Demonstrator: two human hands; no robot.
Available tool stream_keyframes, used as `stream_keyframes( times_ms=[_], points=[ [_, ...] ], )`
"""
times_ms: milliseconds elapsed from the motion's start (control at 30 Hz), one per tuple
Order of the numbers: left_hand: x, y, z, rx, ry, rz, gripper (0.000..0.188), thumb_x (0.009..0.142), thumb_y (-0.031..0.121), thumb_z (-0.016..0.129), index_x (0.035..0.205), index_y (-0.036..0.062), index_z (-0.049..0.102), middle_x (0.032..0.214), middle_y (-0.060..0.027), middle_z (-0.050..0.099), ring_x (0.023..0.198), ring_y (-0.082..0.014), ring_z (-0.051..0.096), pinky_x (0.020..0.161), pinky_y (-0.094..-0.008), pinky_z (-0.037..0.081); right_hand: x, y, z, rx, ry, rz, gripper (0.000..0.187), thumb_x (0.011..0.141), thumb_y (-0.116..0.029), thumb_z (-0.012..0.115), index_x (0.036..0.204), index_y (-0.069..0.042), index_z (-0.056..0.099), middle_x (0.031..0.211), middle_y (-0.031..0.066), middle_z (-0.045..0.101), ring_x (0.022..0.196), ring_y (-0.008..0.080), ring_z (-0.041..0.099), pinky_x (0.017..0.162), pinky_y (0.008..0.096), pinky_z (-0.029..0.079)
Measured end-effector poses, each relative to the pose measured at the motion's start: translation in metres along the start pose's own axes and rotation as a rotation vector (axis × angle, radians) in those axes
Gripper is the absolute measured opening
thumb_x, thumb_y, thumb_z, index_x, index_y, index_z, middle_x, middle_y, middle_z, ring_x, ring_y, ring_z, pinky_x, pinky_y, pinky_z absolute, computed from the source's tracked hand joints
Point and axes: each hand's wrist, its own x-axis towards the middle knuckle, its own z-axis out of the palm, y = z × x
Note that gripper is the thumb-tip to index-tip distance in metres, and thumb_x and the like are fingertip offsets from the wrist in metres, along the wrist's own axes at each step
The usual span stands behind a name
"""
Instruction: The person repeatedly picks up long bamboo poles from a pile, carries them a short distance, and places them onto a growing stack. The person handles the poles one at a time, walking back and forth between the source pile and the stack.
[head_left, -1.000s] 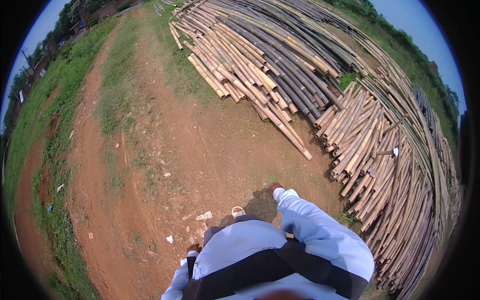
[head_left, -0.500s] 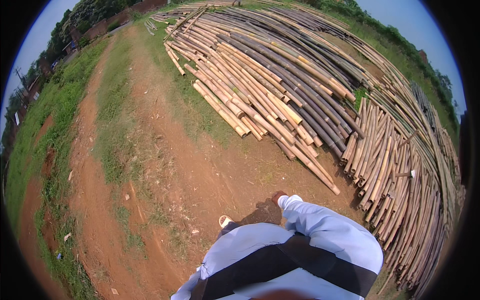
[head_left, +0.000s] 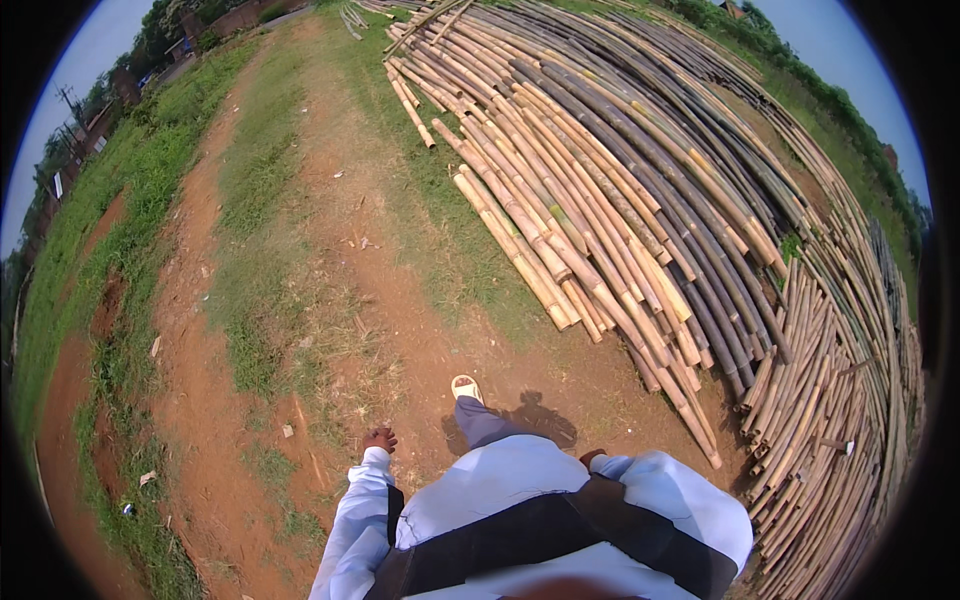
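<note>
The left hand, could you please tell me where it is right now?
In the head view, the left hand is left of centre in the lower half, over reddish dirt, lower left of the pale sandal.

free room along the dirt track [head_left: 388,280] straight ahead, a broad barrier of bamboo poles [head_left: 620,205] rightward

The left hand [head_left: 380,440] has swung forward. The right hand [head_left: 592,457] has drawn back. A sandalled foot [head_left: 464,386] now shows farther ahead.
</note>
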Motion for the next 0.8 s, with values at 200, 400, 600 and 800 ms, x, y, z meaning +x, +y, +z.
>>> stream_keyframes(
  times_ms=[200, 400, 600, 800],
  points=[
    [0.000, 0.016, 0.017, -0.006, 0.035, -0.188, 0.015, 0.071, 0.032, 0.040, 0.068, 0.0173, 0.035, 0.061, -0.0008, 0.031, 0.055, -0.0190, 0.031, 0.044, -0.0326, 0.022, 0.082, -0.021, -0.354, -0.288, 0.260, -0.101, 0.027, 0.072, -0.027, 0.056, 0.096, -0.016, 0.061, 0.097, 0.0030, 0.061, 0.093, 0.0235, 0.057, 0.072, 0.0349, 0.048],
    [0.030, 0.053, 0.024, 0.013, 0.270, -0.263, 0.014, 0.073, 0.028, 0.043, 0.073, 0.0150, 0.039, 0.064, -0.0018, 0.037, 0.056, -0.0186, 0.036, 0.045, -0.0318, 0.026, 0.072, -0.092, -0.657, 1.281, 0.709, -0.434, 0.040, 0.068, -0.018, 0.057, 0.106, -0.005, 0.055, 0.097, 0.0205, 0.058, 0.085, 0.0271, 0.059, 0.076, 0.0328, 0.046],
    [0.139, 0.151, 0.033, 0.019, 0.301, -0.326, 0.013, 0.074, 0.025, 0.046, 0.077, 0.0128, 0.043, 0.066, -0.0028, 0.043, 0.056, -0.0182, 0.042, 0.046, -0.0310, 0.031, 0.140, -0.114, -0.804, 1.217, 0.640, -0.337, 0.034, 0.068, -0.012, 0.055, 0.101, -0.005, 0.058, 0.086, 0.0148, 0.062, 0.073, 0.0214, 0.061, 0.067, 0.0305, 0.047],
    [0.313, 0.373, 0.065, 0.130, 0.160, -0.159, 0.013, 0.076, 0.022, 0.048, 0.081, 0.0105, 0.046, 0.068, -0.0038, 0.049, 0.056, -0.0179, 0.047, 0.046, -0.0302, 0.035, 0.258, -0.053, -0.784, -0.197, 0.296, -0.087, 0.016, 0.074, -0.029, 0.057, 0.084, -0.017, 0.059, 0.103, 0.0029, 0.058, 0.093, 0.0222, 0.055, 0.064, 0.0406, 0.047]
  ],
)
